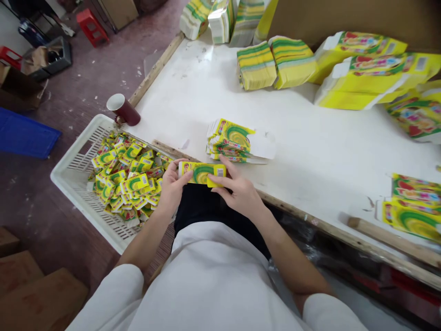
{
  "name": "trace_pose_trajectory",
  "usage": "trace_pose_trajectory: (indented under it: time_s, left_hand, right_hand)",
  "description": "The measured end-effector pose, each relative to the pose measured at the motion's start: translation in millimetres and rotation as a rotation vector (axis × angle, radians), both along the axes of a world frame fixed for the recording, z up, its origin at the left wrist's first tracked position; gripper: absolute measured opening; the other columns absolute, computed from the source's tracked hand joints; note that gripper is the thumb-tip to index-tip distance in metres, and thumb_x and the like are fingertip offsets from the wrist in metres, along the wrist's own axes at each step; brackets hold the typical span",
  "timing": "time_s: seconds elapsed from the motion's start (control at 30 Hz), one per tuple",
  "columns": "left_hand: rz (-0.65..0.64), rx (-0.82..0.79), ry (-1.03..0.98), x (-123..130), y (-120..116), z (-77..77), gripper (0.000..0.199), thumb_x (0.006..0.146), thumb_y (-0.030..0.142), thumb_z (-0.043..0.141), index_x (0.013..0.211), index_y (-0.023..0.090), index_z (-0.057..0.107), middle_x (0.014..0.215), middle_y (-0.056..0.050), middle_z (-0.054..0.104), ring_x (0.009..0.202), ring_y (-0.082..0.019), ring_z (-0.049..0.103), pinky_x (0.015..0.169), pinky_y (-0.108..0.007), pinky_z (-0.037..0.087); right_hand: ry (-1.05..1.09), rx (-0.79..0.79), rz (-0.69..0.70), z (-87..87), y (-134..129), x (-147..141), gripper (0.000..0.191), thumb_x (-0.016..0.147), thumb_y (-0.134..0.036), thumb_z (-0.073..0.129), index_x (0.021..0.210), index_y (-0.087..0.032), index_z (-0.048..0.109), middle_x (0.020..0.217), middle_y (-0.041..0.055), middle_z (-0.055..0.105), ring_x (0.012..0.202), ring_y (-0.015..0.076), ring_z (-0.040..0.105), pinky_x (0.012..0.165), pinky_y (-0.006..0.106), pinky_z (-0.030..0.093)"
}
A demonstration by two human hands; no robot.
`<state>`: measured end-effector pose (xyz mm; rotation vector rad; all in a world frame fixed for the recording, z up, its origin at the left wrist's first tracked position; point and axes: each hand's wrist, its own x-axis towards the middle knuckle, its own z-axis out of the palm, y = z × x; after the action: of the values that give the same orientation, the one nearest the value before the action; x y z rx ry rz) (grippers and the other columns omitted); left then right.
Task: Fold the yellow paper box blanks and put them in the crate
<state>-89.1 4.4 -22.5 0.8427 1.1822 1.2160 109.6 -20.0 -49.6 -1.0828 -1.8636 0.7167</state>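
A small yellow and green printed carton [201, 174] is held between my two hands in front of the table edge. My left hand [172, 184] grips its left end, thumb on the printed face. At the other end, my right hand [239, 186] pinches the carton near its barcode with thumb and fingers. Just beyond my hands, a pile of flat, unfolded cartons [234, 138] lies on the white table. To the left, a white plastic basket [69, 161] holds a heap of small yellow and green cartons [131, 174].
Stacks of flat cartons [257, 64] stand along the table's far side, with more cartons [413, 207] at the right. A maroon mug [126, 110] stands at the table's left corner. A wooden strip [392, 239] lies near the front edge. Red stool [92, 27] and cardboard boxes [44, 299] are on the floor.
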Motion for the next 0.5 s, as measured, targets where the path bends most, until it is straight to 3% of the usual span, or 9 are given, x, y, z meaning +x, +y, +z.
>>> trace_pose_trajectory:
  time_s: [0.1,0.3,0.43,0.5]
  left_hand:
    - [-0.018,-0.021,-0.018,2.0,-3.5,-1.4,0.045,0.066,0.029,0.086,0.102,0.019,0.06,0.082,0.001,0.07,0.069,-0.011,0.066,0.068,-0.023,0.052]
    - [-0.18,-0.078,-0.033,12.8,-20.3,-6.8,0.047,0.07,0.032,0.083,0.108,0.019,0.059,0.086,0.0,0.071,0.074,-0.013,0.067,0.071,-0.025,0.052]
    - [-0.164,-0.045,-0.009,23.0,-29.5,-8.9,0.04,0.077,0.034,0.078,0.109,0.021,0.057,0.09,-0.001,0.07,0.077,-0.013,0.066,0.074,-0.025,0.051]
    - [-0.123,-0.019,0.05,26.3,-31.9,-10.2,0.035,0.081,0.035,0.074,0.108,0.022,0.058,0.088,0.001,0.067,0.074,-0.011,0.062,0.069,-0.022,0.05]
  right_hand:
    - [0.035,0.021,-0.005,-4.4,0.8,-1.4,0.028,0.091,-0.018,0.06,0.115,-0.028,0.071,0.154,0.0081,0.045,0.138,0.0285,0.049,0.103,0.043,0.052]
    - [0.226,0.125,-0.235,-5.3,12.7,-8.3,0.044,0.088,-0.033,0.067,0.131,-0.026,0.058,0.128,0.0121,0.065,0.123,0.0285,0.06,0.104,0.048,0.048]
    - [0.274,0.108,-0.374,-5.5,18.6,-22.4,0.013,0.092,-0.035,0.061,0.092,-0.025,0.071,0.089,0.0055,0.068,0.088,0.0226,0.067,0.079,0.037,0.056]
    - [0.276,0.05,-0.425,-2.1,20.3,-28.0,0.022,0.095,-0.034,0.056,0.08,-0.024,0.069,0.079,0.0038,0.065,0.079,0.0205,0.065,0.071,0.034,0.055]
